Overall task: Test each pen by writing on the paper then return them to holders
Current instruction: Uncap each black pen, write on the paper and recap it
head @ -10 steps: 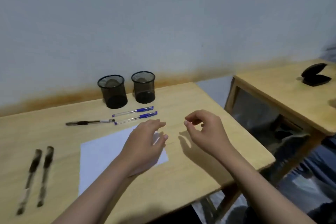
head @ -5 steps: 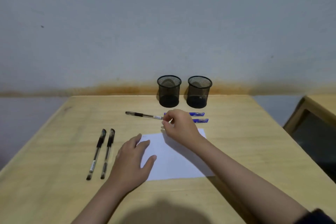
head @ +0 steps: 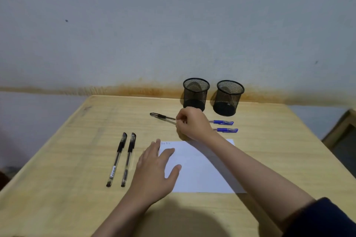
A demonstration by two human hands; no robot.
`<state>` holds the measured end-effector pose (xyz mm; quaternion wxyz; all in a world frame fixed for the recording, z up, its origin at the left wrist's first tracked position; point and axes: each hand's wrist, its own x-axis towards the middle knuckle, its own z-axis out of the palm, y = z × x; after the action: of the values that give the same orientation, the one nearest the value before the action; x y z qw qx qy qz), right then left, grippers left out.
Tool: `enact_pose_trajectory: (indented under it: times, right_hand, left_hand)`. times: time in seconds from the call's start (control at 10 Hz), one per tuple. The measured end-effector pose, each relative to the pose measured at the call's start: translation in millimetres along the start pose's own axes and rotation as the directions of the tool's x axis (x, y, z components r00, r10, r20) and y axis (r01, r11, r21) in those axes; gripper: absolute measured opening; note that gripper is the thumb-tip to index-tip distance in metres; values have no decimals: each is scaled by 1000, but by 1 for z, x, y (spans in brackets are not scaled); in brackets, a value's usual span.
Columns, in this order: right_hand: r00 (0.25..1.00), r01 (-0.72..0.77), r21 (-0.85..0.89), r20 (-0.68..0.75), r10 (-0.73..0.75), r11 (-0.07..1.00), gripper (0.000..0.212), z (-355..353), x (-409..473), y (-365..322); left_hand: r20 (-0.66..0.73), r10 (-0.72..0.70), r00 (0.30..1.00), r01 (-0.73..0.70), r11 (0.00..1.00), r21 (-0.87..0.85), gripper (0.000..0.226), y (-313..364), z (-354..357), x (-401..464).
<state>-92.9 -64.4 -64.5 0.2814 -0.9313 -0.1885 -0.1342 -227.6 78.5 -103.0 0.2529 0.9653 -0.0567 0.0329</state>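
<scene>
My right hand [head: 192, 124] pinches the near end of a black pen [head: 162, 117] that points left, just in front of the left mesh holder [head: 195, 93]. The right mesh holder [head: 228, 97] stands beside it; both look empty. My left hand [head: 157, 167] rests flat on the left edge of the white paper [head: 202, 169], which bears faint blue writing at its top left. Two blue pens [head: 223, 126] lie behind the paper, partly hidden by my right hand. Two black pens [head: 123, 158] lie side by side left of the paper.
Everything sits on a light wooden table [head: 57, 159] pushed against a grey wall with a brown stain line. A second wooden piece of furniture [head: 341, 131] shows at the right edge. My dark right sleeve [head: 323, 217] is at the bottom right.
My view swung from right to centre over the table. My right hand reached the black pen and now grips it, its far end lifted slightly. My left hand settled on the paper.
</scene>
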Motion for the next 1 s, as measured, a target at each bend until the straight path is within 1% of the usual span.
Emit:
enact_pose_trajectory:
  times: [0.1,0.2,0.3,0.4,0.5,0.6,0.7,0.8,1.0]
  right_hand:
    - [990,-67,262,-103,96,963,10,-12,-7,-5]
    - [967,-126,475,-138,215,871,4,-30,-23,-7]
    - [957,-140,598,-123,263,789,5,-51,-46,-6]
    - [955,-150,667,-93,281,730,5,-68,-69,-4]
    - [954,-174,724,-44,296,668,7,-81,-86,-5]
    - [953,-187,784,-1,303,591,9,-90,-96,-9]
    - [945,-185,839,9,328,511,9,-94,-98,-12]
    - [948,-178,900,48,315,398,8,-94,-97,-18]
    - [965,-218,840,108,241,497,11,-70,-93,-38]
  left_hand:
    - [-15,0,1000,0,1000,0,60,0,1,0]
    - [-32,8,999,-9,999,-41,63,-1,0,-1]
    - [-162,36,986,-62,986,-158,65,1,-4,-2]
    - [-361,22,932,-116,963,-242,57,7,-15,1]
    - [-466,75,881,-213,945,-250,48,10,-26,11]
    - [-492,118,863,-271,929,-252,30,12,-33,20]
    - [-497,98,862,-293,897,-331,17,17,-38,27]
    - [-505,95,858,-316,873,-372,15,24,-42,27]
    - [-468,205,860,-400,840,-367,13,34,-43,24]
